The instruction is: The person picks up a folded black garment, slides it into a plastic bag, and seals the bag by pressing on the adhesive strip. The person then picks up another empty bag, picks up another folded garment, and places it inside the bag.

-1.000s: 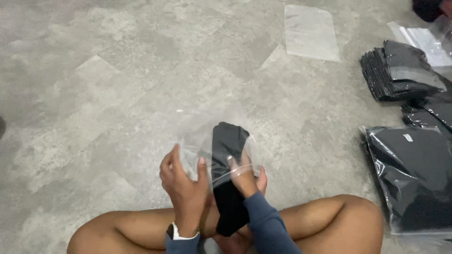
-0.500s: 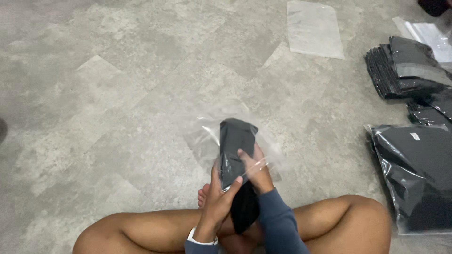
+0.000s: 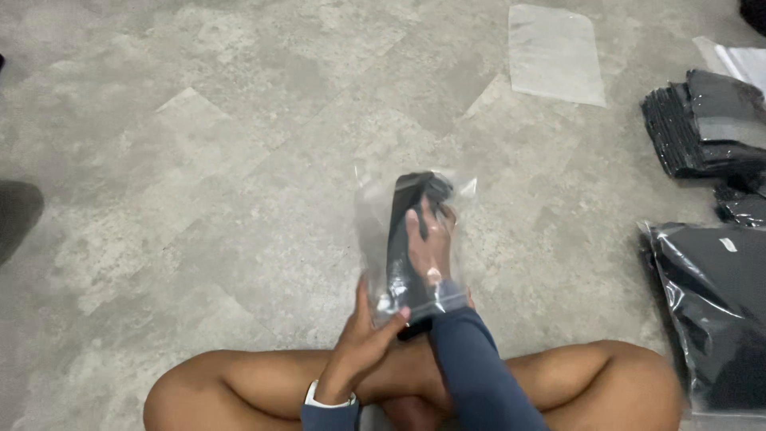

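I sit cross-legged on a grey floor. A clear plastic bag point(image 3: 375, 239) stands upright in front of my legs, with a folded black garment point(image 3: 399, 231) inside it. My right hand point(image 3: 429, 239) is pushed into the bag, fingers against the black garment near the bag's far end. My left hand point(image 3: 363, 335) pinches the bag's open edge at its near end. Both sleeves are dark blue, and a white band shows at my left wrist.
An empty clear bag point(image 3: 554, 54) lies flat at the far right. A stack of folded black garments point(image 3: 702, 120) sits at the right edge. Bagged black garments point(image 3: 710, 311) lie to the near right. A dark object point(image 3: 16, 215) is at the left edge.
My right hand has gone from the bag's mouth deep into the bag, pushing the black garment in. My left hand dropped to the bag's near edge.
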